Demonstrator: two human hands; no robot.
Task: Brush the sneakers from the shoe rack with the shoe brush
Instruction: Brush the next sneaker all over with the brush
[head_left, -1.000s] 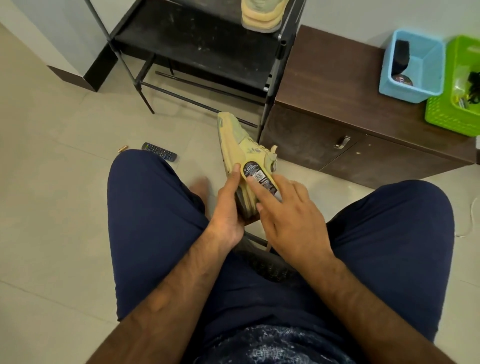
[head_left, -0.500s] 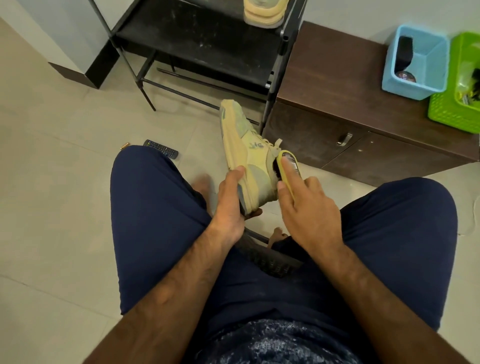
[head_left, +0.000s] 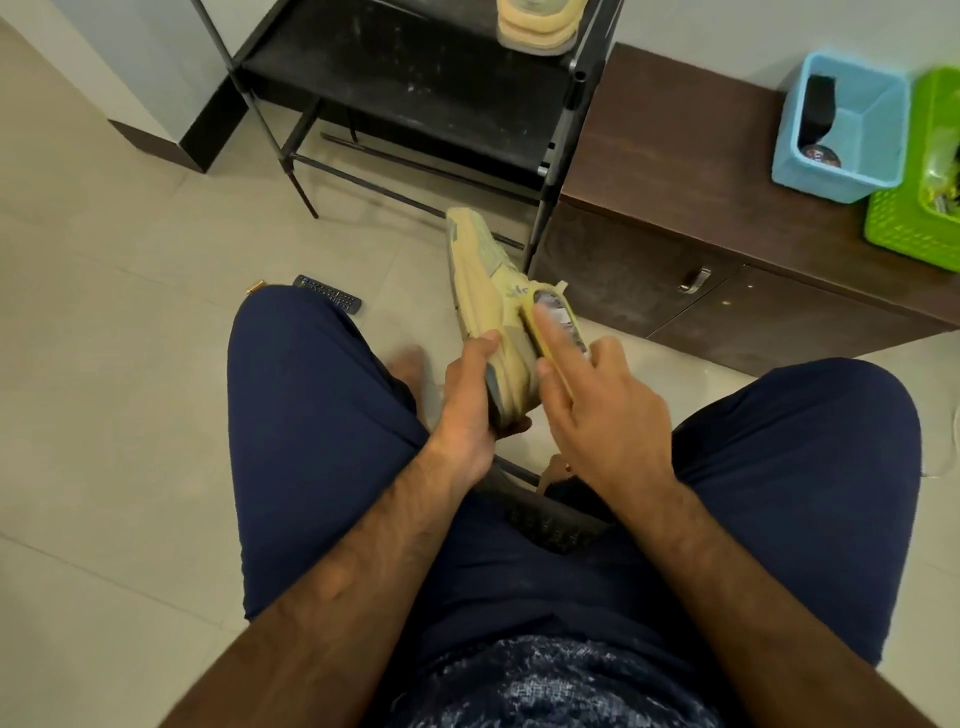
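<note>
Over pale floor tiles (head_left: 130, 364), we grip the yellow sneaker (head_left: 483, 291) with our left hand (head_left: 465, 410) and hold the shoe brush (head_left: 569, 326) against it with our right hand (head_left: 608, 431).

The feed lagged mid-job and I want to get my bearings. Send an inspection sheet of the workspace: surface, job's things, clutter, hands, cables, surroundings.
Surface: beige tiled floor.
Job's things: tan sneaker held off the floor; yellow shoe brush against its side; second sneaker on the black shoe rack.
Clutter: remote control and a small gold object on the floor.
Hands: left hand grips the tan sneaker's near end; right hand holds the shoe brush.
Cables: nothing seen.
Surroundings: brown cabinet beside the rack, with a blue basket and a green basket on top.
</note>
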